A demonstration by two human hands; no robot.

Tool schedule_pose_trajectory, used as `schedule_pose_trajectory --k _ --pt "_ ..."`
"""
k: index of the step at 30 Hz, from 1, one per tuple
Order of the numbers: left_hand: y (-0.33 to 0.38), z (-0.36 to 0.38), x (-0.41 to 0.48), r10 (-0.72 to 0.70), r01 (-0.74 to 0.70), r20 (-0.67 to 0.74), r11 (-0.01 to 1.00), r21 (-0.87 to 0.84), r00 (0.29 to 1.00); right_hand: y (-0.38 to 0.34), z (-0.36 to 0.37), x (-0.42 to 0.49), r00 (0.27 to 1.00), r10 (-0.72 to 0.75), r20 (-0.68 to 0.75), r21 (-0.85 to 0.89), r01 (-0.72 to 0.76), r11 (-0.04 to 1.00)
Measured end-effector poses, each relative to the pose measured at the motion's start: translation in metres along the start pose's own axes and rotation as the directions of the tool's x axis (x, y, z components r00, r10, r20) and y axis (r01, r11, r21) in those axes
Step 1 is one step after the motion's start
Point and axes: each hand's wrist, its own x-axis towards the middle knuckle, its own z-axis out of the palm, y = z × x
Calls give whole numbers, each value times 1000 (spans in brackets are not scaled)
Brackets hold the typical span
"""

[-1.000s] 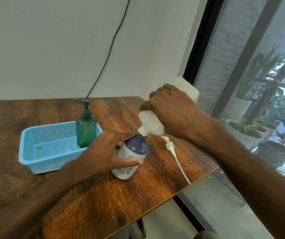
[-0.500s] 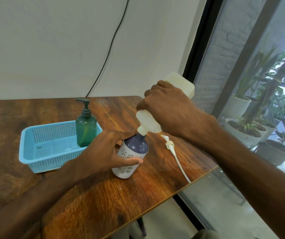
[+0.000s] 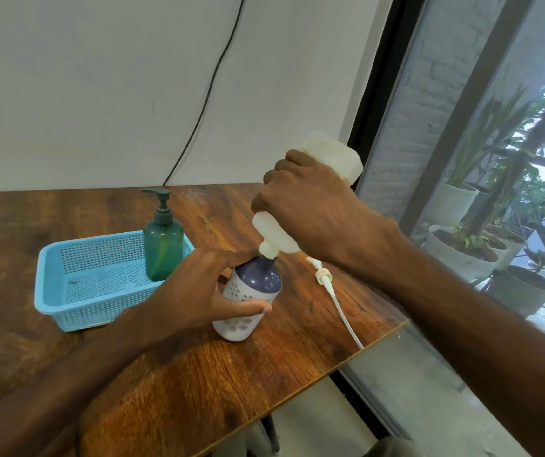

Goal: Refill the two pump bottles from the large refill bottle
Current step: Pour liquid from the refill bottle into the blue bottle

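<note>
Right hand point(image 3: 310, 209) clamped refill bottle point(image 3: 330, 156) upended, spout on purple bottle point(image 3: 251, 291) beside basket point(image 3: 66, 291); left hand point(image 3: 198, 291) gripped purple bottle. Spout slip likely meant spill.

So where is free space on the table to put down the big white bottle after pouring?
The near table in front of the flowered bottle is bare, as is the far left behind the blue basket. It is crowded at the right edge, where the loose pump lies, and between basket and flowered bottle.
</note>
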Motion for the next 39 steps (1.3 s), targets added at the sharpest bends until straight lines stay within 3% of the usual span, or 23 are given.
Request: schedule_pose_trajectory --k 39 --pt "-1 -1 2 1 -1 14 1000 21 1000 -11 -13 7 998 -27 57 -96 32 995"
